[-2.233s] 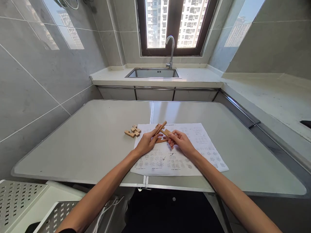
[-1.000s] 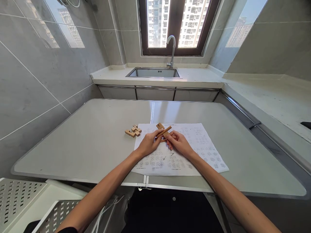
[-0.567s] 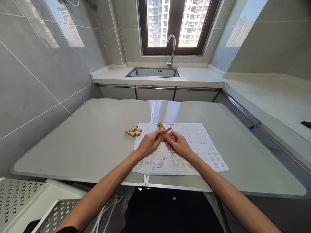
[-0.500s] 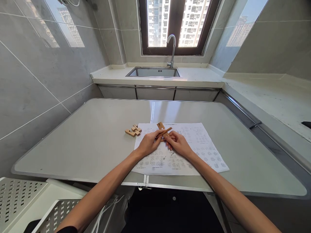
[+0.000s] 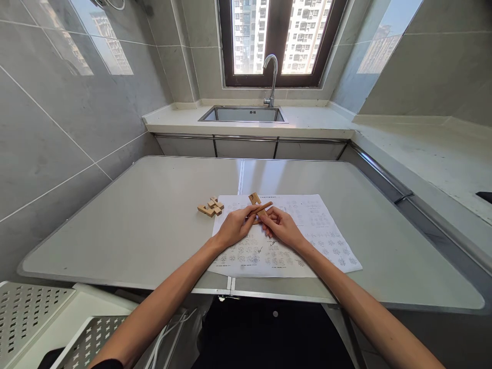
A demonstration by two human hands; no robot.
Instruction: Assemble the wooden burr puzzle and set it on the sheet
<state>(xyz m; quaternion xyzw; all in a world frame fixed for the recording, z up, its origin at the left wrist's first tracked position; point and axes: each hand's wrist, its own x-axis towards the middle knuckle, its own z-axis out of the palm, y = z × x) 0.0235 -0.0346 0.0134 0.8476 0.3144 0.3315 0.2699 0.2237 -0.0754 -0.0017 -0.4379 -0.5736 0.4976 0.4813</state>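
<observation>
My left hand [image 5: 235, 226] and my right hand [image 5: 283, 225] meet over a printed paper sheet [image 5: 307, 220]. Between them are wooden puzzle pieces, held crossing one another. A long thin piece [image 5: 265, 206] slants up to the right from my left fingers. Another flat piece [image 5: 254, 198], with a dark mark at its top end, runs down toward my right thumb. Fingers of both hands are closed round these pieces and cover where they join. Just left of the sheet's top corner lies a small group of notched wooden puzzle pieces [image 5: 212, 206].
The pale folding table [image 5: 154, 205] has a seam down its middle. Beyond it stands a counter with a sink [image 5: 246, 115] and a faucet [image 5: 272, 82] below a window. A white perforated rack [image 5: 34, 312] is at the lower left, near cables.
Both hands keep nearly the same place and hold. The wooden pieces between the fingers have shifted only very slightly.
</observation>
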